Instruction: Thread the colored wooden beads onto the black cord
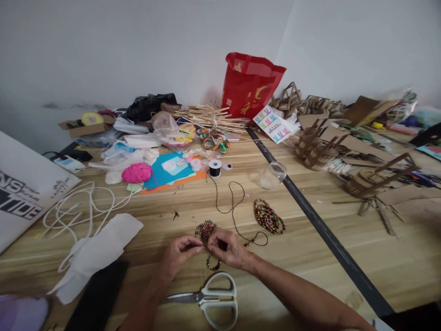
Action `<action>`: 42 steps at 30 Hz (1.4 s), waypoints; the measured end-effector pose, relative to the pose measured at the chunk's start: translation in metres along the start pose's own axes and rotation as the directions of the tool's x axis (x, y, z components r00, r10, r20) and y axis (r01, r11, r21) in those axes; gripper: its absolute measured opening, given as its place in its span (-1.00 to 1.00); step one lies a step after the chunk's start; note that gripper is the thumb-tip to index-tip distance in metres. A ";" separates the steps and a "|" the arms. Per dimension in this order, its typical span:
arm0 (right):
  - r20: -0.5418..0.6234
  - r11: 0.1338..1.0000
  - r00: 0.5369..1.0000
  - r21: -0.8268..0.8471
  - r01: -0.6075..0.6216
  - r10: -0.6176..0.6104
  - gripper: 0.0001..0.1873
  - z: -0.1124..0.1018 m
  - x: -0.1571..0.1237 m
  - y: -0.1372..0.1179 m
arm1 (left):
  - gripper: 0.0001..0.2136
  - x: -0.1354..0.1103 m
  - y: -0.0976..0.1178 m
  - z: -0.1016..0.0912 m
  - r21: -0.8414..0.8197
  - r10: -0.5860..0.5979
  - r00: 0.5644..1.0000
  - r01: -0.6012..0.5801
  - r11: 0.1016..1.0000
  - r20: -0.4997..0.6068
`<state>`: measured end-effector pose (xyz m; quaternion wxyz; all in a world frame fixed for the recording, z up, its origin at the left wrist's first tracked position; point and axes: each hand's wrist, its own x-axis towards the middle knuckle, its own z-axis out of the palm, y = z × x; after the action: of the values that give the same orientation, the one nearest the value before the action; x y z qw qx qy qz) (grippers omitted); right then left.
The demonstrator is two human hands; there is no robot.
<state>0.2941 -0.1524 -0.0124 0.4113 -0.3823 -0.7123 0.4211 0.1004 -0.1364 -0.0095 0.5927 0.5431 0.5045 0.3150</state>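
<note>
My left hand (182, 252) is closed in a pinch, with a tiny bead just showing at its fingertips. Facing it, my right hand (227, 248) pinches a thin black cord; the fingertips of both hands almost meet. Threaded colourful beads (214, 266) hang below my right hand, and a few more sit on the cord to its right. A pile of loose beads (206, 228) lies just beyond my fingers. The black cord (233, 207) loops back to a spool (215, 168). Scissors (217, 296) with white handles lie in front of me.
Strung beads (268, 217) lie coiled at the right, near a clear jar (273, 175). Pink yarn (137, 173), blue paper (161, 171) and white cable (91, 202) occupy the left. A red bag (251, 87) stands behind; small woven baskets (365, 181) sit at the right.
</note>
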 end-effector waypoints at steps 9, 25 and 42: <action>0.014 0.999 0.999 -0.026 0.042 -0.042 -0.89 0.001 0.000 0.003 | -0.88 0.000 0.002 -0.001 -0.011 0.002 1.000 -0.002 1.000 0.006; 0.032 0.999 0.999 -0.037 0.035 -0.034 -0.92 0.001 0.000 0.005 | -0.89 0.000 0.002 0.001 -0.022 0.018 0.999 -0.017 1.000 0.029; 0.046 0.993 0.996 -0.088 0.082 -0.078 -0.83 -0.001 0.001 0.002 | -0.89 0.001 0.003 0.001 -0.013 0.047 0.996 -0.046 0.999 0.074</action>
<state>0.2947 -0.1506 -0.0135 0.3951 -0.3623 -0.7538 0.3800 0.1020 -0.1354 -0.0070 0.6067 0.5627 0.4675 0.3111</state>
